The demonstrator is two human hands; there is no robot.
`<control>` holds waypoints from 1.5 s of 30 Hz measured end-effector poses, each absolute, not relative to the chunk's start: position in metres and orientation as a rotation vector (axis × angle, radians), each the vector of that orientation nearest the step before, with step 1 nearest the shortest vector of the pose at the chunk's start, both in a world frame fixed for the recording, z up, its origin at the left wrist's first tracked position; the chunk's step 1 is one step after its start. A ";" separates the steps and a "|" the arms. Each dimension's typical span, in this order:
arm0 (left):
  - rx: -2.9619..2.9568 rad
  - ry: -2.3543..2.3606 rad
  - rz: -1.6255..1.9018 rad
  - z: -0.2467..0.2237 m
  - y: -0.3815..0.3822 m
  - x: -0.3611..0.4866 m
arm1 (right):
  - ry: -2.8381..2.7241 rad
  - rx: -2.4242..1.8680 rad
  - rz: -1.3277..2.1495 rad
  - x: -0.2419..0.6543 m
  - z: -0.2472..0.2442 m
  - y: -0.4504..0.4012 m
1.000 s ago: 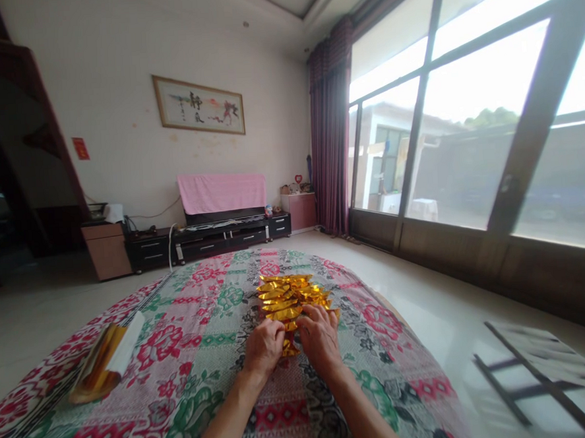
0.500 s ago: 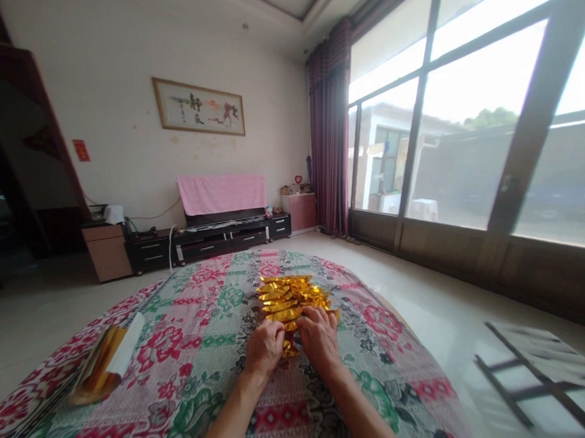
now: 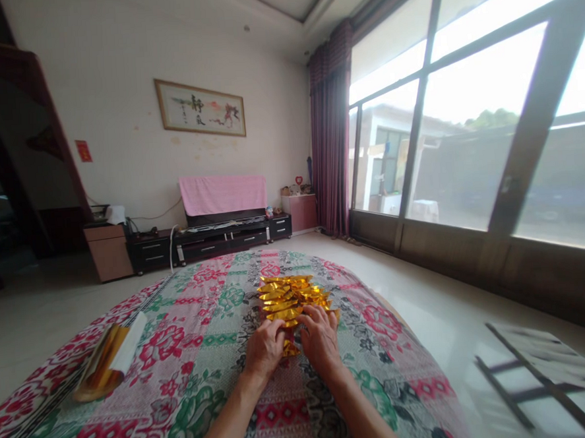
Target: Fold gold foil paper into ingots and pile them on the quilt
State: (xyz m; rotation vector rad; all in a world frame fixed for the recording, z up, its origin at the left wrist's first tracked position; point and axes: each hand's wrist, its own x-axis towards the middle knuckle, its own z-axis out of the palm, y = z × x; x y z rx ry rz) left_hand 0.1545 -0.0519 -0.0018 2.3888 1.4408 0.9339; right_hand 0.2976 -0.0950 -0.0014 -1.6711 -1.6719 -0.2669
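Folded gold foil pieces [image 3: 282,305], pointed at the ends like paper ingots, lie in overlapping rows on the patterned tablecloth [image 3: 217,375]. At the near end of these rows, my left hand [image 3: 265,347] has its thumb and fingertips closed at the left end of a folded foil piece [image 3: 291,323]. My right hand [image 3: 320,336] is curled at that piece's other end, its fingers covering part of the pile. Between my wrists and the rows, another gold piece [image 3: 290,348] rests on the cloth, partly hidden by my left hand.
A curled stack of gold-and-white foil sheets [image 3: 110,362] lies at the table's left. To the right, a dark-framed stool or rack [image 3: 544,375] stands on the floor. Beyond the table are a low black cabinet [image 3: 224,239] and a pink cloth [image 3: 224,193].
Both hands have shifted only slightly, and the foil piece between them sits a little closer to the rows. The view has moved slightly; the other things stay in place.
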 end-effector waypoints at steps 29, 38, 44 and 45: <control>2.524 1.190 0.757 -0.002 -0.067 0.121 | -1.942 -1.522 0.059 0.280 0.000 -0.121; 2.241 1.207 0.942 0.003 -0.061 0.129 | -1.768 -1.359 0.242 0.286 0.000 -0.114; 2.120 1.321 0.780 0.016 -0.057 0.136 | -1.693 -1.316 0.247 0.291 0.001 -0.111; 2.119 1.341 0.748 0.017 -0.056 0.137 | -1.683 -1.319 0.213 0.292 0.001 -0.112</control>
